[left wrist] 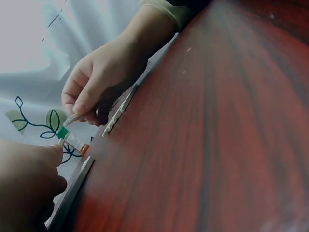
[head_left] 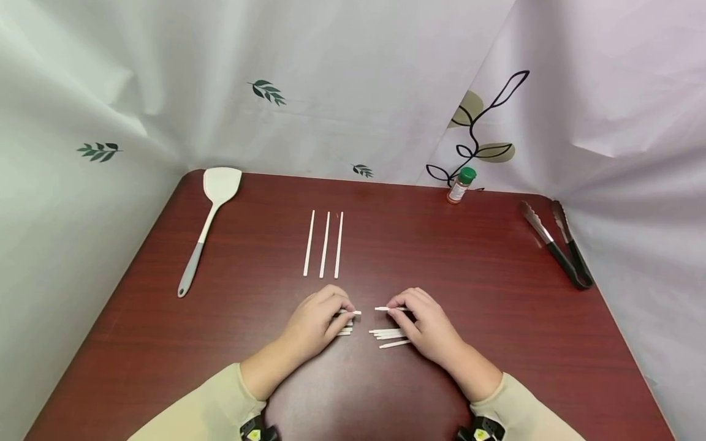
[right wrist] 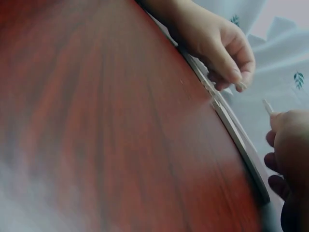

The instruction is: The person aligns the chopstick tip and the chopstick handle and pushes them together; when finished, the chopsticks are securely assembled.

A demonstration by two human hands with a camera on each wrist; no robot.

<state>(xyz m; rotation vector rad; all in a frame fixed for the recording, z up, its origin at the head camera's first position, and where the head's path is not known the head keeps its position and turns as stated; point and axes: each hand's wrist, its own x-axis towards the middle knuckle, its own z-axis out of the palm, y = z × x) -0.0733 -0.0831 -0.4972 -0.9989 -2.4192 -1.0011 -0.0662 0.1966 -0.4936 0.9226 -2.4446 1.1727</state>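
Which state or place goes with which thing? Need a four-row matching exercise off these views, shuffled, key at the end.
Things
1. Tongs
2. Row of three white sticks
3. Bottle
4. Right hand

States or places
A. Pinching a thin white stick
B. Green-capped, near the far edge of the table
C. Arms spread, on the right side
D. Side by side with gaps between

Pairs: 1-C, 2-D, 3-B, 4-A

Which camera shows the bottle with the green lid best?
The head view: the bottle shows in full, with nothing covering it. The left wrist view shows it slanted and blurry, between the left hand and the right hand. The right wrist view doesn't show it.
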